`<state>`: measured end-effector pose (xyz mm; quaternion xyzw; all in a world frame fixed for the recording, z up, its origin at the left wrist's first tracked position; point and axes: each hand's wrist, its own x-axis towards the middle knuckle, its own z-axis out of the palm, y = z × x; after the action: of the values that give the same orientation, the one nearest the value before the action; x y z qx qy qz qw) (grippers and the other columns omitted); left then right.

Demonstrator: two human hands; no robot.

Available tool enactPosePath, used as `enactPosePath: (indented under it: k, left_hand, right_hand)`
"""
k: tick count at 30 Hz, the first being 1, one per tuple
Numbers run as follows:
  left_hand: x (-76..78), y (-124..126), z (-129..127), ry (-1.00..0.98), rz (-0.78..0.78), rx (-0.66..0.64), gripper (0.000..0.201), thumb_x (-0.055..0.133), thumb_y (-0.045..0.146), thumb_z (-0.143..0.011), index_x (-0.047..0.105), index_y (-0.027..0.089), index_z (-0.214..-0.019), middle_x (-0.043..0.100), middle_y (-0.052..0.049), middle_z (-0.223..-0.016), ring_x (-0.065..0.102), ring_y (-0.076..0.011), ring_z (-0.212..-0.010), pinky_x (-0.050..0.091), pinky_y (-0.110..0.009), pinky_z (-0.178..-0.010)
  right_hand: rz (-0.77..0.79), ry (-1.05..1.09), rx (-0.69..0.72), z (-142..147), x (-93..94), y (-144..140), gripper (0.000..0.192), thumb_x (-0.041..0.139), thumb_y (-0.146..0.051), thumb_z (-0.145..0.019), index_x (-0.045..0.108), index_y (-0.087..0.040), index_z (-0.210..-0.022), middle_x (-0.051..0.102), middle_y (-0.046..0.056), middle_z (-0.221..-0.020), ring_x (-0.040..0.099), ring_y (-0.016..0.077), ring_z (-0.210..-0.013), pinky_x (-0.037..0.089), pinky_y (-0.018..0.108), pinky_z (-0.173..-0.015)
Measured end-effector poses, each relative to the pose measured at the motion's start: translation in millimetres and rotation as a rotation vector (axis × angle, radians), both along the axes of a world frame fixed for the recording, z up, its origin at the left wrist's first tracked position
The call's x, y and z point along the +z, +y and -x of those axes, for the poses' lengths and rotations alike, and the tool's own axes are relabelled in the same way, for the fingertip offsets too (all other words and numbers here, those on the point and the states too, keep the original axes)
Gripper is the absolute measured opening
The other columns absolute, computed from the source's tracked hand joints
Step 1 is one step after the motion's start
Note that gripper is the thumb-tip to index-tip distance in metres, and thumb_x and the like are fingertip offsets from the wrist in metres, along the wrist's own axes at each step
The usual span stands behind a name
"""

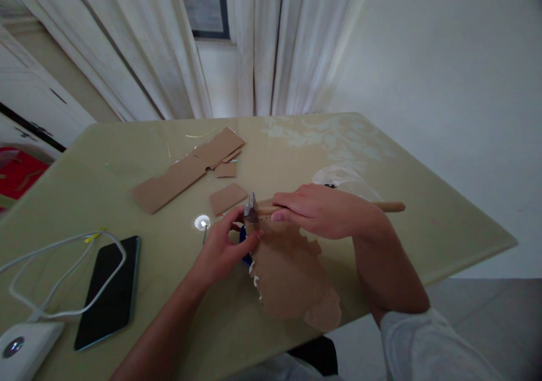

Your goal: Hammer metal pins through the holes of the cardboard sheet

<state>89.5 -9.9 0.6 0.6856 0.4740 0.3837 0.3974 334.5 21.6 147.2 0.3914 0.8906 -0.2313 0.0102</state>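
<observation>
My right hand (pixel 313 209) is wrapped round the wooden handle of a hammer (pixel 251 209), close to its metal head. The handle end sticks out to the right past my wrist. Under the hammer lies a large cut cardboard piece (pixel 288 274), with rows of small holes near its top and white, lumpy material along its left edge. At that left edge my left hand (pixel 226 248) grips the cardboard, thumb on top and fingers beside the hammer head. A dark blue object (pixel 243 245) shows partly beneath the cardboard; most of it is hidden.
Cardboard strips (pixel 182 178) and a small cardboard piece (pixel 228 197) lie farther back. A small white round object (pixel 202 222) sits left of my left hand. Clear plastic (pixel 342 178) lies behind my right hand. A tablet (pixel 110 296), white cable (pixel 63 315) and white device (pixel 31 344) occupy the left.
</observation>
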Motion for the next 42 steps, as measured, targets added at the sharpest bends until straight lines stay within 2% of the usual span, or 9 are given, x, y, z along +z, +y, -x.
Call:
enactPosePath:
  k: [12,20,23,28,32,34,37,39,42]
  left_hand:
    - [1.8,-1.0,-0.9,-0.006,0.027,0.02,0.045,0.079,0.045,-0.089,0.076,0.025,-0.129,0.08,-0.007,-0.129,0.075,-0.0282,-0.112,0.058,-0.04,-0.09]
    - [0.9,3.5,3.4,0.016,-0.008,0.051,0.056,0.082,0.051,-0.087,0.074,0.026,-0.136,0.078,-0.009,-0.137,0.072,-0.0289,-0.116,0.057,-0.043,-0.097]
    - [1.1,6.3,6.5,0.006,-0.002,0.026,0.057,0.081,0.05,-0.089,0.073,0.029,-0.141,0.074,-0.008,-0.145,0.07,-0.029,-0.123,0.056,-0.044,-0.099]
    - [3.6,9.7,8.1,-0.051,0.018,0.03,0.064,0.081,0.054,-0.089,0.068,0.027,-0.146,0.075,-0.011,-0.141,0.073,-0.0284,-0.118,0.058,-0.041,-0.095]
    - [16.3,16.6,22.1,-0.086,0.013,0.115,0.063,0.068,0.06,-0.097,0.063,0.025,-0.149,0.075,-0.012,-0.142,0.074,-0.0266,-0.114,0.06,-0.038,-0.091]
    - [23.9,21.3,37.6,0.045,0.014,0.273,0.054,0.064,0.065,-0.096,0.074,0.024,-0.13,0.08,-0.01,-0.127,0.076,-0.0267,-0.101,0.059,-0.037,-0.084]
    - [30.2,27.1,66.2,0.507,0.002,0.465,0.044,0.06,0.062,-0.095,0.081,0.025,-0.102,0.082,-0.008,-0.095,0.074,-0.0288,-0.086,0.054,-0.041,-0.084]
    - [28.2,29.9,83.4,0.752,0.067,0.425,0.042,0.058,0.06,-0.094,0.083,0.026,-0.097,0.082,-0.009,-0.091,0.074,-0.0331,-0.09,0.051,-0.043,-0.081]
    - [17.8,33.5,101.3,0.904,0.24,0.272,0.042,0.059,0.061,-0.09,0.083,0.026,-0.091,0.083,-0.011,-0.097,0.075,-0.0349,-0.092,0.05,-0.042,-0.078]
  right_hand:
    - [-0.063,-0.075,0.044,2.8,-5.0,-2.0,0.036,0.045,-0.042,-0.118,0.076,-0.023,-0.121,0.081,0.008,-0.111,0.071,0.0227,-0.088,0.041,0.035,-0.076]
    - [-0.199,0.004,-0.094,-12.1,3.2,-10.8,0.04,0.039,-0.049,-0.119,0.065,-0.02,-0.108,0.074,0.005,-0.09,0.064,0.0211,-0.08,0.033,0.032,-0.072]
    - [-0.29,0.061,-0.242,-18.3,-18.8,-13.9,0.038,0.037,-0.046,-0.119,0.062,-0.019,-0.113,0.076,0.008,-0.097,0.068,0.0226,-0.084,0.034,0.032,-0.073]
    - [-0.488,0.022,-0.565,-27.6,-73.8,-10.6,0.038,0.035,-0.043,-0.119,0.064,-0.018,-0.114,0.078,0.01,-0.097,0.069,0.0241,-0.079,0.032,0.033,-0.068]
    - [-0.553,0.002,-0.674,-39.0,-98.6,-5.3,0.043,0.032,-0.044,-0.118,0.066,-0.018,-0.115,0.079,0.012,-0.096,0.071,0.0257,-0.081,0.032,0.033,-0.066]
    - [-0.576,-0.003,-0.702,-44.4,-104.4,-3.0,0.046,0.03,-0.046,-0.118,0.067,-0.018,-0.113,0.079,0.013,-0.096,0.071,0.0258,-0.08,0.032,0.033,-0.066]
    - [-0.594,0.002,-0.743,-48.8,-109.4,-0.6,0.047,0.029,-0.047,-0.118,0.067,-0.019,-0.114,0.079,0.013,-0.096,0.07,0.0254,-0.079,0.031,0.033,-0.066]
    - [-0.6,0.011,-0.757,-49.5,-111.4,0.1,0.048,0.028,-0.048,-0.118,0.067,-0.019,-0.114,0.079,0.013,-0.096,0.069,0.0251,-0.078,0.03,0.033,-0.065]
    - [-0.598,0.021,-0.752,-48.9,-112.8,-0.3,0.049,0.028,-0.049,-0.118,0.067,-0.019,-0.114,0.078,0.012,-0.093,0.068,0.0247,-0.076,0.029,0.033,-0.065]
